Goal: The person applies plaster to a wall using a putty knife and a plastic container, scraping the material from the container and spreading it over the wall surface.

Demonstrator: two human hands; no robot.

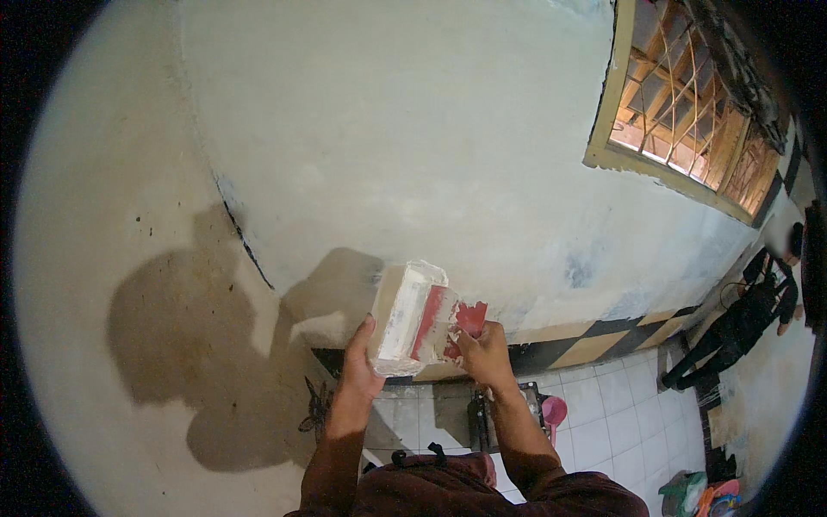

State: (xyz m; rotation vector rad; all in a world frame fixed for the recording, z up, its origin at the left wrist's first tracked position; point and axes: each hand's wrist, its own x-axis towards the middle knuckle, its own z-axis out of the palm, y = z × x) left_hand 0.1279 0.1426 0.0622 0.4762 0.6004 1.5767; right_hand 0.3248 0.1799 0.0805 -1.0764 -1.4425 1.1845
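My left hand [360, 360] grips the near left side of a white rectangular tray [389, 306], its rim and inside crusted with pale putty. The tray is tilted up in front of the wall. In my closed right hand [489, 355] is a red putty scraper [428, 324] smeared with greyish-white putty. Its wide blade lies at the tray's right edge, over the opening; whether it touches the inside, I cannot tell. More putty clings to the red part near my fingers.
The pale patched wall [413, 146] has a dark crack [245, 241]. A barred window [680, 103] is at upper right. A person in dark clothes [745, 310] stands at right. On the tiled floor [616, 396] are a pink dipper [554, 410], a dark stand [484, 422] and colourful items [715, 498].
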